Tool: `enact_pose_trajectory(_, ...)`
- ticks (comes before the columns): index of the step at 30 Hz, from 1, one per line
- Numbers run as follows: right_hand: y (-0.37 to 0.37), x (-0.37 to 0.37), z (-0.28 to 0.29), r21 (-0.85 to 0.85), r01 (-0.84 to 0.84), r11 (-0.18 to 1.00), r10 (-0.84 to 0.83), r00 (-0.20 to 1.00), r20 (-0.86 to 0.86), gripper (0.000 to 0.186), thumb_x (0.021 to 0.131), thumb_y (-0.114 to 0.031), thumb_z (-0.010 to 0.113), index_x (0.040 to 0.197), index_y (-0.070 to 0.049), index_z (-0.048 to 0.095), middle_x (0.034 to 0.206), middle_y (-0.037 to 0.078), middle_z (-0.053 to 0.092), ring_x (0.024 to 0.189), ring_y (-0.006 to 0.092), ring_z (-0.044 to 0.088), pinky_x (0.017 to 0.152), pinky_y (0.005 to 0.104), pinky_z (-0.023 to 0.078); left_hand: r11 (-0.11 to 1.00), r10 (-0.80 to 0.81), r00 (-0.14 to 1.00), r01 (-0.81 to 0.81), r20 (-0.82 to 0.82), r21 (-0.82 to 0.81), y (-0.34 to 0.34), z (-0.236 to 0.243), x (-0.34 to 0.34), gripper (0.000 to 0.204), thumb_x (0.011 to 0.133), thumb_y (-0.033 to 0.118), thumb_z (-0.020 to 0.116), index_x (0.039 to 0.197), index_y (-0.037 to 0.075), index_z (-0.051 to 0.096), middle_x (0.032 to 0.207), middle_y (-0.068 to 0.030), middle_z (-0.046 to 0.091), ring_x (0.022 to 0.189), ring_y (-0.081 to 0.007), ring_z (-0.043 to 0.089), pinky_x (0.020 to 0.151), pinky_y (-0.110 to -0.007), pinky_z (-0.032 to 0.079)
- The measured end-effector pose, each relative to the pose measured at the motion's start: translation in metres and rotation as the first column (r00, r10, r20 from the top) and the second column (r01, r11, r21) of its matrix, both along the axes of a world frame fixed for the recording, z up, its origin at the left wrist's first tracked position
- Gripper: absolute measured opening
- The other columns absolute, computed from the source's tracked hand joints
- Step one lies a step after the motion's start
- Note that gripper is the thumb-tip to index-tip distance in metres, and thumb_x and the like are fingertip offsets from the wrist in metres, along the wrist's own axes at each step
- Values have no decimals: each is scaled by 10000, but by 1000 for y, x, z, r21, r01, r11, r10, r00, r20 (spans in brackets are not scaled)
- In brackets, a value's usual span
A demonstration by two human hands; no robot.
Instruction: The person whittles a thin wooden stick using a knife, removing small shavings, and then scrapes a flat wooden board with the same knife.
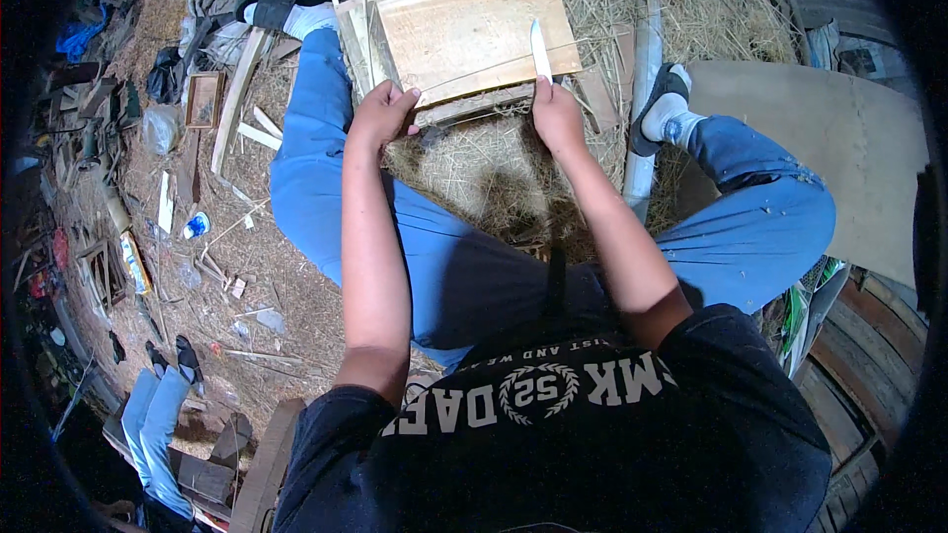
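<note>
In my right hand (559,118) is a knife (540,47), its pale blade pointing away from me and its handle inside my closed fingers. A thin strip (474,71), like a sliver of wood or bamboo, runs from the pinched fingers of my left hand (383,114) to the right, passing the blade. Beneath the strip and the knife lies a light wooden board (464,25), raised on a wooden base between my feet. My left fingers are near the board's front left corner, my right hand at its front edge.
Straw (474,163) lies around the board. A grey sheet (820,148) spreads at the right, beside a pale pole (642,89). Wooden frames (204,99), offcuts and plastic litter the ground at left. Another person's legs (158,419) show at lower left.
</note>
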State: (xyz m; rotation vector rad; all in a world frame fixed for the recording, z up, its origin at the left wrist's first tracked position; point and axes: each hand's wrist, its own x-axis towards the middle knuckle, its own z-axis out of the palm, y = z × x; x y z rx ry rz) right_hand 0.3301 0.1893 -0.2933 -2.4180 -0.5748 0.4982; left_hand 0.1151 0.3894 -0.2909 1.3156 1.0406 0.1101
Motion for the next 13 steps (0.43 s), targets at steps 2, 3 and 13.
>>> enact_pose_trajectory(2,-1,8,15,-86,-49,995,45,998,-54,550,1048,-445,431,933,19,703,930,314,684,942,507,649,843,569,501,999,8,1000,-9,-16,-31,1,2,-2,373,974,297,720,790,83,475,732,-8,521,608,-121,556,548,-294,571)
enact_pose_trajectory(3,-4,17,13,-80,-53,995,53,999,-4,542,1046,-433,433,944,21,710,937,320,684,953,507,654,856,563,505,999,9,1000,-10,-24,-35,2,2,-1,375,969,291,728,788,80,476,736,-15,529,622,-125,559,568,-313,595)
enact_pose_trajectory(13,19,-32,19,-48,-93,995,81,976,-200,473,1016,-452,550,1126,-29,731,1011,289,716,986,431,708,926,510,528,998,-53,996,54,-76,16,6,-1,-1,386,970,307,728,791,77,475,728,-11,528,633,-127,604,578,-331,600)
